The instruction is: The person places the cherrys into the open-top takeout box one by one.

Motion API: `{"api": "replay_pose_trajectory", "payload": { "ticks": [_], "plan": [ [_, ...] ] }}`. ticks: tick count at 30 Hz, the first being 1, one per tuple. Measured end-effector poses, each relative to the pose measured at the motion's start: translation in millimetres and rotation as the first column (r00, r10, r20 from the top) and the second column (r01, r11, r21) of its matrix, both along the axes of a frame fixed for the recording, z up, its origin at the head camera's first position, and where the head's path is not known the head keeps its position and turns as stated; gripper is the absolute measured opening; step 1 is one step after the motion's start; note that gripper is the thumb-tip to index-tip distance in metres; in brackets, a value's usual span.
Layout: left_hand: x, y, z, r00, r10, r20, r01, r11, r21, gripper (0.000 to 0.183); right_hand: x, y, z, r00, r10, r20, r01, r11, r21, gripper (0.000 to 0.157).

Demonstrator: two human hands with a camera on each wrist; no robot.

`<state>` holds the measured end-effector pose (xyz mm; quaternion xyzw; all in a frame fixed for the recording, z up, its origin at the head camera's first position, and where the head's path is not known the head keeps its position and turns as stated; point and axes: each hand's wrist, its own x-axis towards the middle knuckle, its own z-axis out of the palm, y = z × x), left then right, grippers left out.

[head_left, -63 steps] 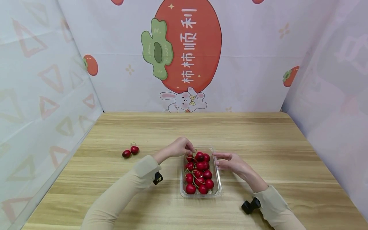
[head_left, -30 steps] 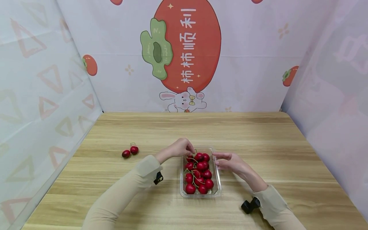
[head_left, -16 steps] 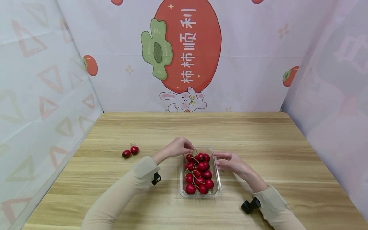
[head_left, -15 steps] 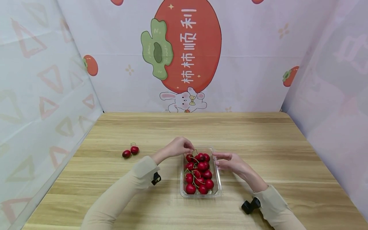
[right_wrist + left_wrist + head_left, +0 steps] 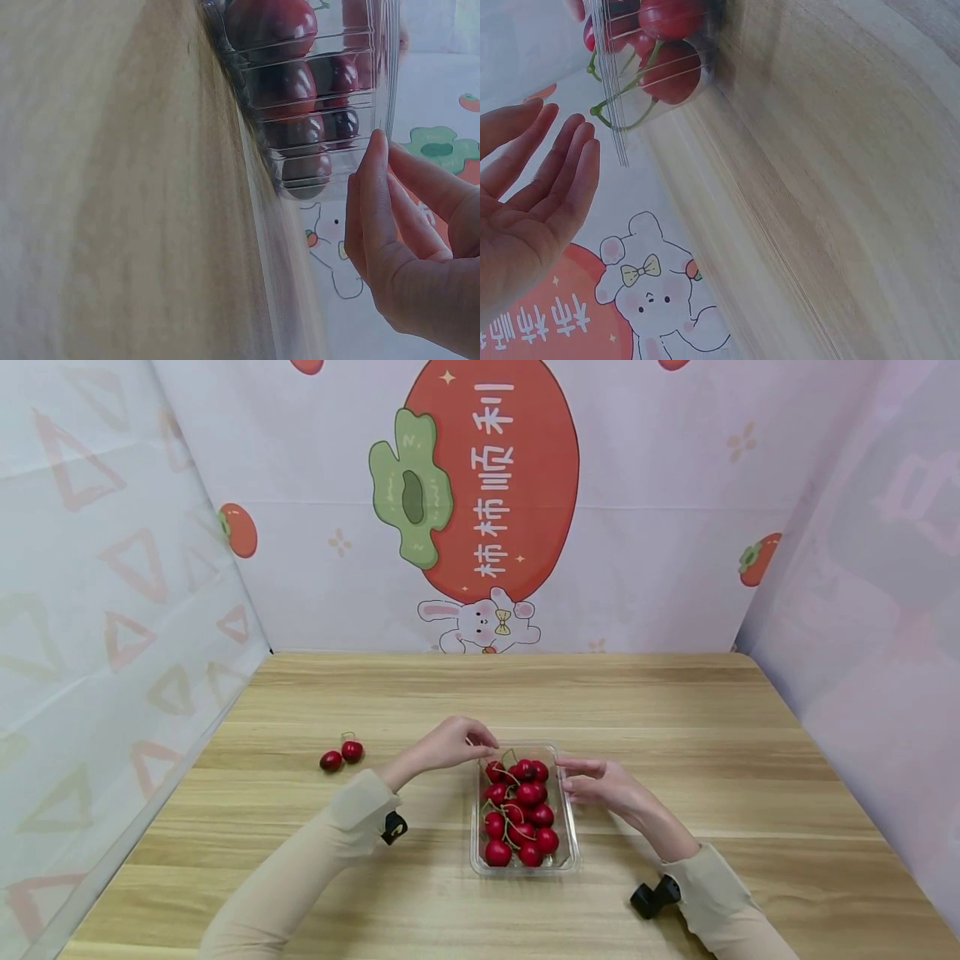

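A clear plastic punnet (image 5: 525, 871) of red cherries (image 5: 530, 792) with green stems sits on the wooden table. Just off its far left corner is my left hand (image 5: 450, 743), holding nothing; in the left wrist view the fingers (image 5: 583, 169) are loosely bent and apart from the punnet's ribbed wall. My right hand (image 5: 611, 789) is at the punnet's right side, fingertips right at the rim. From the right wrist, the fingers (image 5: 375, 202) look nearly straight against the clear wall, with cherries (image 5: 289, 86) showing through it.
Two loose cherries (image 5: 352, 751) lie on the wooden table (image 5: 645, 693) to the left, one with a stem. A printed cloth backdrop (image 5: 300, 585) stands behind the table, with cloth walls on both sides.
My left hand has drawn back leftward from the cherries at the punnet's far left corner, its fingertips now outside. The right hand and the punnet have stayed in place.
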<state>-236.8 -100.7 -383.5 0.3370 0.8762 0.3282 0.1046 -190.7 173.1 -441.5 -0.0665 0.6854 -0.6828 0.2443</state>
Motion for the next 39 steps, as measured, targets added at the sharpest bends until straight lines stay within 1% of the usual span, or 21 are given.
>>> {"api": "replay_pose_trajectory", "payload": {
  "ticks": [5, 11, 15, 19, 23, 27, 31, 39],
  "plan": [
    [1.8, -9.8, 3.4, 1.0, 0.015, -0.012, -0.015, 1.0, 0.005, 0.015, 0.2, 0.0, 0.4, 1.0, -0.009, 0.007, 0.009, 1.0, 0.0, 0.054],
    [1.5, -26.3, 7.4, 0.997, 0.066, -0.043, -0.065, 0.998, 0.015, 0.016, 2.0, 0.4, 2.4, 1.0, -0.003, 0.006, 0.003, 1.0, -0.005, 0.052],
    [0.5, -39.1, 9.6, 0.992, 0.115, -0.045, -0.115, 0.993, 0.019, 0.016, 1.4, 0.7, 1.6, 1.0, -0.001, 0.004, 0.001, 1.0, -0.004, 0.053],
    [-0.1, -50.9, 11.6, 0.986, 0.16, -0.038, -0.159, 0.987, 0.034, 0.016, 0.4, 0.3, 0.6, 1.0, -0.007, 0.006, 0.007, 1.0, 0.002, 0.055],
    [-0.6, -62.6, 12.1, 0.981, 0.19, -0.03, -0.189, 0.981, 0.037, 0.018, 0.0, 0.0, 0.4, 1.0, -0.012, 0.01, 0.012, 1.0, 0.007, 0.055],
    [0.3, -74.0, 11.4, 0.978, 0.208, -0.031, -0.207, 0.978, 0.038, 0.019, 0.6, -0.2, 1.0, 1.0, -0.011, 0.013, 0.011, 1.0, 0.009, 0.056],
    [1.1, -82.4, 11.0, 0.973, 0.23, -0.016, -0.229, 0.972, 0.051, 0.019, 0.7, -0.1, 1.5, 1.0, -0.004, 0.013, 0.004, 1.0, 0.0, 0.056],
    [3.1, -97.7, 10.9, 0.961, 0.277, -0.016, -0.274, 0.958, 0.078, 0.019, 0.8, -0.1, 1.8, 1.0, -0.007, 0.019, 0.007, 1.0, -0.01, 0.056]
  ]
}}
